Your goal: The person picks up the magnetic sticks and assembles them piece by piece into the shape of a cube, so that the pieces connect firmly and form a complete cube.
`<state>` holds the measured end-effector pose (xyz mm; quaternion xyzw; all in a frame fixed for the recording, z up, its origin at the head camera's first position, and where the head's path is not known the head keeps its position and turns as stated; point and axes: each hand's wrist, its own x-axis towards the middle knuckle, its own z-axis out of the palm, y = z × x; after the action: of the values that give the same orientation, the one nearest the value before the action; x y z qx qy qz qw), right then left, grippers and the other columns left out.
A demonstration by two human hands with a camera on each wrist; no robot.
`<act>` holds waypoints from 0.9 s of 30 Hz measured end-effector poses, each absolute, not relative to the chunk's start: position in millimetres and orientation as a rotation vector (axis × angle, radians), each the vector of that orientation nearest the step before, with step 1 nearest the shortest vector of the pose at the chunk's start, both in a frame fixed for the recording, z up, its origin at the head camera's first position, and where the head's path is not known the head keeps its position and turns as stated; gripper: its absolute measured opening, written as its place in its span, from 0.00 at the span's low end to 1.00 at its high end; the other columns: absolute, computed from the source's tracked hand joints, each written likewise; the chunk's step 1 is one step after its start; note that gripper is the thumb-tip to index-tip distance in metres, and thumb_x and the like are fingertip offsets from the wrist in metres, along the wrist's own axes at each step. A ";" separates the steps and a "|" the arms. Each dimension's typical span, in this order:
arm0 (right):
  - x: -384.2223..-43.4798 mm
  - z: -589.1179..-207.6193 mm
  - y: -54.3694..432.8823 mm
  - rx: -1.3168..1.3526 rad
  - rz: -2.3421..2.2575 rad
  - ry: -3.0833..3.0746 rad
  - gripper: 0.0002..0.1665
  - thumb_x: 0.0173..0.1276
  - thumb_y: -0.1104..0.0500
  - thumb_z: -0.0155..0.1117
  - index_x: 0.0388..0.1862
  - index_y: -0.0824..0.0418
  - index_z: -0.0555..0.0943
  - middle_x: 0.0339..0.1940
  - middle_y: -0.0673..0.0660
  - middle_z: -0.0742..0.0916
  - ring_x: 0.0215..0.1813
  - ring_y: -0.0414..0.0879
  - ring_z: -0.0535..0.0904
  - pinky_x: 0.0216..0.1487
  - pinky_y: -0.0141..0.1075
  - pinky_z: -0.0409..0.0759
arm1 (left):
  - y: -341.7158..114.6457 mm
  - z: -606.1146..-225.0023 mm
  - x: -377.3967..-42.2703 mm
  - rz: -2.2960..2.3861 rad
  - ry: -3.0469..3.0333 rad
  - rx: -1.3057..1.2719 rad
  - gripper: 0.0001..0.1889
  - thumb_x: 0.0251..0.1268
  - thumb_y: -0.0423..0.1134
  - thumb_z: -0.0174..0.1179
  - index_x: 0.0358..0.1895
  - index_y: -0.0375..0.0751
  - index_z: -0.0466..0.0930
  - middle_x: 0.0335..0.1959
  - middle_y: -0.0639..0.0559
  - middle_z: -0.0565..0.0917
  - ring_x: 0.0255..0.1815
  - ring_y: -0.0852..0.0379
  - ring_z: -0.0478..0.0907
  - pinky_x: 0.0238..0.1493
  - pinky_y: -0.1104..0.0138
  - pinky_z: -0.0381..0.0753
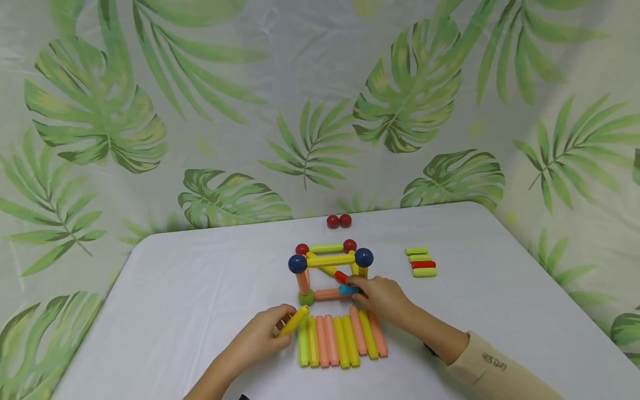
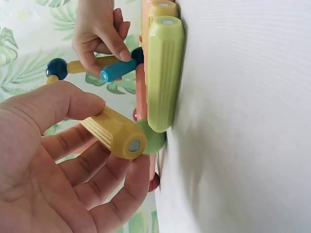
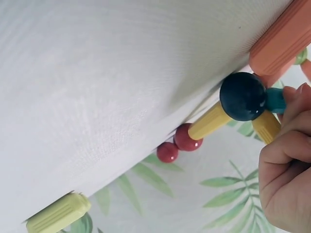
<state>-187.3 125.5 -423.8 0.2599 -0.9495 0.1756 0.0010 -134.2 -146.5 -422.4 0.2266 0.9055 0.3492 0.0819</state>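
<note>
My left hand (image 1: 262, 335) holds a yellow magnetic stick (image 2: 119, 133) between thumb and fingers, its metal-tipped end free. With thumb and fingers my right hand (image 1: 384, 297) pinches a short blue stick (image 2: 116, 71). One end of this stick meets a dark blue ball (image 3: 243, 96) low on the frame's near right. The frame is made of sticks and balls: two blue balls (image 1: 297, 263) and a yellow stick (image 1: 331, 260) on top, a green ball (image 1: 306, 298) at the lower near left. A short red stick (image 1: 341, 277) shows beside the right fingers, its far attachment unclear.
In front of the frame lies a row of several yellow, pink and green sticks (image 1: 328, 340). Several short sticks (image 1: 424, 272), green and red, lie to the right. Two loose red balls (image 1: 333, 221) sit near the back edge of the white table (image 1: 200, 278). A leaf-patterned cloth (image 1: 320, 111) hangs behind.
</note>
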 end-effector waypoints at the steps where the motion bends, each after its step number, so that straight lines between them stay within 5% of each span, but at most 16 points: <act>1: -187.1 -423.9 125.8 0.828 0.543 -2.978 0.19 0.59 0.55 0.64 0.50 0.54 0.76 0.31 0.49 0.83 0.21 0.38 0.69 0.24 0.26 0.71 | -145.1 -421.9 -134.4 1.041 2.712 0.696 0.18 0.49 0.31 0.59 0.46 0.41 0.74 0.35 0.57 0.77 0.32 0.61 0.72 0.29 0.70 0.73; 6: -183.7 -423.2 132.3 0.919 0.557 -2.889 0.20 0.60 0.53 0.63 0.51 0.53 0.75 0.24 0.45 0.81 0.18 0.37 0.67 0.20 0.27 0.67 | -135.2 -418.1 -135.9 1.006 2.785 0.773 0.16 0.53 0.34 0.60 0.48 0.46 0.75 0.37 0.59 0.76 0.34 0.63 0.71 0.34 0.70 0.75; 12: -181.0 -420.9 146.9 0.947 0.773 -2.641 0.12 0.55 0.59 0.68 0.37 0.55 0.75 0.22 0.42 0.78 0.22 0.34 0.68 0.22 0.25 0.70 | -124.8 -412.1 -140.7 0.970 2.845 0.807 0.17 0.56 0.38 0.60 0.51 0.46 0.74 0.37 0.59 0.75 0.33 0.63 0.71 0.35 0.71 0.74; 15: -182.1 -420.9 151.9 0.892 0.850 -2.500 0.16 0.51 0.61 0.70 0.33 0.57 0.71 0.22 0.42 0.76 0.21 0.33 0.67 0.20 0.24 0.69 | -122.0 -411.0 -143.6 0.941 2.864 0.832 0.18 0.57 0.39 0.60 0.53 0.45 0.74 0.38 0.59 0.75 0.33 0.63 0.70 0.35 0.71 0.74; 21: -186.8 -419.7 153.8 0.842 0.908 -2.318 0.33 0.46 0.65 0.73 0.49 0.60 0.66 0.26 0.49 0.70 0.22 0.36 0.66 0.19 0.25 0.67 | -114.9 -409.1 -149.0 0.868 2.903 0.877 0.19 0.57 0.39 0.59 0.54 0.47 0.74 0.39 0.58 0.74 0.32 0.62 0.69 0.34 0.71 0.73; 27: -188.9 -413.0 151.0 0.820 0.886 -2.370 0.40 0.50 0.64 0.71 0.62 0.51 0.64 0.44 0.54 0.73 0.32 0.44 0.71 0.22 0.27 0.73 | -106.6 -410.5 -156.0 0.703 2.992 0.905 0.19 0.57 0.38 0.60 0.53 0.44 0.75 0.40 0.54 0.77 0.32 0.61 0.70 0.33 0.72 0.74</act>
<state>-188.9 151.0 -413.0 0.2995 -0.8653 0.3234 0.2387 -156.0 -106.6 -410.5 0.2821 0.9334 0.2194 -0.0314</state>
